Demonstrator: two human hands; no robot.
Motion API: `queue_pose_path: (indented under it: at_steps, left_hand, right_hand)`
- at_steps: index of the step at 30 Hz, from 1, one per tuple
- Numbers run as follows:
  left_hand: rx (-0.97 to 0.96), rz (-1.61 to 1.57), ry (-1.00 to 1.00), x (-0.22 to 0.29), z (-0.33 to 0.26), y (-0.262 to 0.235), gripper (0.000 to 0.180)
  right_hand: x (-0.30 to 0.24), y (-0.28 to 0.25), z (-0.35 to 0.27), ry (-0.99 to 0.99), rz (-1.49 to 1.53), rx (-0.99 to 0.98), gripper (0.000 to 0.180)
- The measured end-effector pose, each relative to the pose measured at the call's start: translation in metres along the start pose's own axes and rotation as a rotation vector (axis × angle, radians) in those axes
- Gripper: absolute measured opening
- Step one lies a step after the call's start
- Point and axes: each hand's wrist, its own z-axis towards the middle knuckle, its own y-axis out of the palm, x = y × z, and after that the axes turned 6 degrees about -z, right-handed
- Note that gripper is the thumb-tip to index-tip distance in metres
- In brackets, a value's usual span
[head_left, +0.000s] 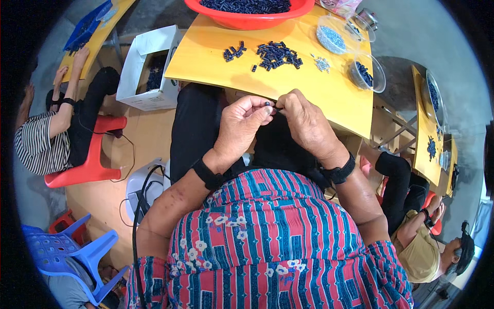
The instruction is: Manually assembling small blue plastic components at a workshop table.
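Note:
Both my hands meet just off the near edge of the yellow table. My left hand pinches a small black piece between thumb and forefinger. Closed against the other end of the same dark part, my right hand hides most of it with its curled fingers. Beyond them on the tabletop lies a heap of small black rectangular parts, with a smaller group to its left. Tiny silvery pieces are scattered right of the heap.
A red basin of black parts stands at the back. Clear tubs hold silvery pieces and black parts. A white carton is at the left. Other people sit at tables on both sides; a blue plastic chair stands lower left.

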Motion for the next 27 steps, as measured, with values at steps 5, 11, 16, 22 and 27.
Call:
queue_pose_path:
  at_steps: [5, 11, 16, 22, 27]
  left_hand:
    - [-0.019, -0.014, 0.040, -0.003, -0.002, 0.004, 0.013]
    - [0.015, -0.002, 0.055, 0.000, -0.010, 0.006, 0.011]
    - [0.045, -0.027, 0.094, 0.000, -0.005, 0.003, 0.009]
    - [0.019, -0.024, 0.100, 0.001, -0.004, 0.002, 0.015]
    - [0.012, 0.017, 0.151, -0.001, -0.006, 0.002, 0.014]
  right_hand:
    - [-0.009, 0.001, -0.004, -0.041, -0.116, -0.023, 0.015]
    - [-0.011, 0.013, -0.012, -0.062, -0.012, 0.123, 0.012]
    - [-0.013, 0.027, -0.013, 0.385, 0.725, 0.211, 0.008]
    - [-0.012, 0.029, -0.010, 0.486, 0.861, 0.189, 0.009]
    - [-0.012, 0.029, -0.013, 0.476, 0.823, 0.169, 0.011]
